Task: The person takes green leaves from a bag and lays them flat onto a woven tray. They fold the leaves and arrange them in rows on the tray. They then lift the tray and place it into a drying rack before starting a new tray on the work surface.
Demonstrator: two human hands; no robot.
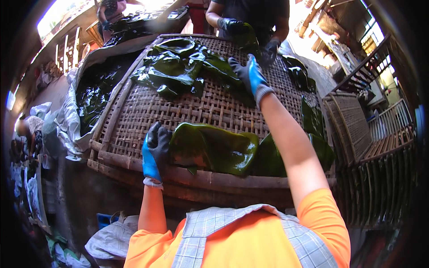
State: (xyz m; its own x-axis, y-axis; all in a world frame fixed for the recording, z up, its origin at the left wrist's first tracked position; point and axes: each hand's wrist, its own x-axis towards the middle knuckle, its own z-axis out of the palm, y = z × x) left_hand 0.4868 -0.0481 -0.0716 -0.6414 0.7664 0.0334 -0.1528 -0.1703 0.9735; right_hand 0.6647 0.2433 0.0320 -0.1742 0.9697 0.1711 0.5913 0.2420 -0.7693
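Observation:
My left hand (156,152), in a blue and black glove, is at the left end of a broad, wet, dark green leaf sheet like kelp (213,149). Its fingers are loosely bent, slightly apart, and nothing shows between them. My right arm stretches over the woven rack (127,120). At the far side my right hand (251,77), gloved alike, has thumb and fingers spread and nothing visible in it. Close by, a co-worker's dark-gloved hands (233,26) hold another green sheet (248,41). More sheets lie along the near edge, partly hidden by my forearm.
A glossy heap of green sheets (172,64) covers the rack's far left. Beside it is a white-lined bin (73,118) of dark leaves. Slatted racks (348,123) stand at right, a pale sack (111,239) below left. Other people are farther off at left.

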